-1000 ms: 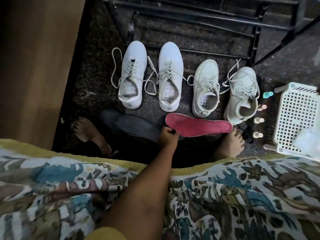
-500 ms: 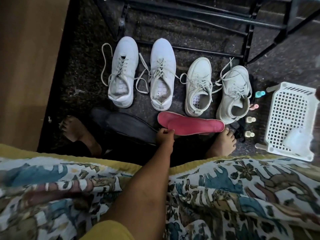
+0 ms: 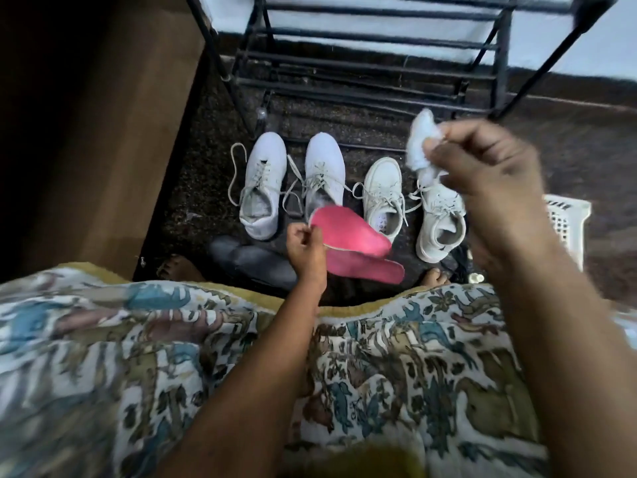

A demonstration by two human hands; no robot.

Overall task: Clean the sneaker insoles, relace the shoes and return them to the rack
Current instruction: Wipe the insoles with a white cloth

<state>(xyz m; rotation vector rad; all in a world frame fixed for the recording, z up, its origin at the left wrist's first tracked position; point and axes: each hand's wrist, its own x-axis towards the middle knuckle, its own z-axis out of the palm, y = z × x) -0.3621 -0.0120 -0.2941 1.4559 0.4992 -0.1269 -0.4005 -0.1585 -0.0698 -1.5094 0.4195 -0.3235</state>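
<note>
**Insole in one hand, cloth in the other**

The left hand (image 3: 305, 248) pinches the edge of a pink insole (image 3: 348, 232), held above a second insole (image 3: 368, 270) on the floor. The blurred right hand (image 3: 489, 167) grips a white cloth (image 3: 422, 146) over four sneakers (image 3: 263, 188) before the rack (image 3: 379, 63).

Rack (image 3: 379, 39) looks like black painted metal tubing, fairly matt. The left pair of sneakers (image 3: 265, 174) has smooth, fabric-like white uppers. The right pair (image 3: 382, 188) looks more like stitched faux leather, and the laces are woven cloth. The raised pink insole (image 3: 348, 232) is matt foam, while the dark insoles (image 3: 255, 260) are a duller grey. Fluffy white wad (image 3: 422, 146) is cotton or tissue, can't tell. Basket (image 3: 568, 215) is perforated white plastic. Floor (image 3: 206, 174) is dark speckled stone, and the side panel (image 3: 120, 132) is a brown wood-look.
</note>
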